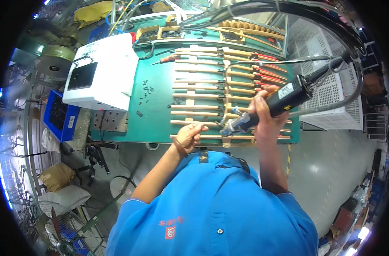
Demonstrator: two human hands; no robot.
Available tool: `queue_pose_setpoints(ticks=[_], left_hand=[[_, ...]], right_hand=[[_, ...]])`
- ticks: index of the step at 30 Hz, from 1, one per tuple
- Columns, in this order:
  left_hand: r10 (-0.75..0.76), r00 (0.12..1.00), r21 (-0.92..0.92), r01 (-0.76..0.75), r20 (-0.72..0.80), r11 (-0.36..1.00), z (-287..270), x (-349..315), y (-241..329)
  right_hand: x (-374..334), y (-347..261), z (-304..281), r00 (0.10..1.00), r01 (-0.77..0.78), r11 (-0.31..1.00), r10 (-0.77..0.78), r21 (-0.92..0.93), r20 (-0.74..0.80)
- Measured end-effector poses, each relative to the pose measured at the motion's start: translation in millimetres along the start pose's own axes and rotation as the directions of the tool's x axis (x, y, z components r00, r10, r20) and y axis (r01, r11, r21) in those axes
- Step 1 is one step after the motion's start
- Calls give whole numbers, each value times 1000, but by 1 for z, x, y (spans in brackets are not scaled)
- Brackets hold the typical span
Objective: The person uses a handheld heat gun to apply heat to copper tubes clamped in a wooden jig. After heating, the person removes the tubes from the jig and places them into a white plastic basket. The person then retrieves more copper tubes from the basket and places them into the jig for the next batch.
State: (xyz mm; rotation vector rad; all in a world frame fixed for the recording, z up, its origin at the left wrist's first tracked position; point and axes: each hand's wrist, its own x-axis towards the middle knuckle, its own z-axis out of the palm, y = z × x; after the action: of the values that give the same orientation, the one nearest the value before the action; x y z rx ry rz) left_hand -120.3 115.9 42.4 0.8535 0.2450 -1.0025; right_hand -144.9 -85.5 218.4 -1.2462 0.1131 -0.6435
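My right hand (267, 115) is wrapped round a black electric screwdriver (290, 96) with a cable at its rear. Its metal front end (231, 127) points left and down, over the middle of the nearest sticks. Several slim wooden sticks (198, 96) lie crosswise in a row on upright wooden supports, with small black parts (220, 107) at their middles. At the near end of the row, my left hand (189, 137) is closed in a pinch beside the sticks. What its fingertips hold, if anything, is too small to make out.
A white box-shaped machine (102, 72) stands left on the green table (154, 113). Small black pieces (147, 88) and a red-handled screwdriver (166, 59) lie nearby. Parts trays (171, 32) sit at the back. White perforated crates (331, 89) stand right; thick cables (288, 6) hang overhead.
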Motion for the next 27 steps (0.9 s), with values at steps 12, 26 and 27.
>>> queue_pose_setpoints(ticks=[12,26,27], left_hand=[[-319,913,-322,392,257,862,21,31,-44],[-380,841,-270,496,384,825,16,40,-72],[-378,831,-303,513,408,803,21,36,-69]], right_hand=[[-3,-2,3,998,42,999,-43,-28,-38],[-12,-5,-5,999,46,998,-47,-47,-11],[-12,-4,-5,998,54,997,-55,-47,-14]])
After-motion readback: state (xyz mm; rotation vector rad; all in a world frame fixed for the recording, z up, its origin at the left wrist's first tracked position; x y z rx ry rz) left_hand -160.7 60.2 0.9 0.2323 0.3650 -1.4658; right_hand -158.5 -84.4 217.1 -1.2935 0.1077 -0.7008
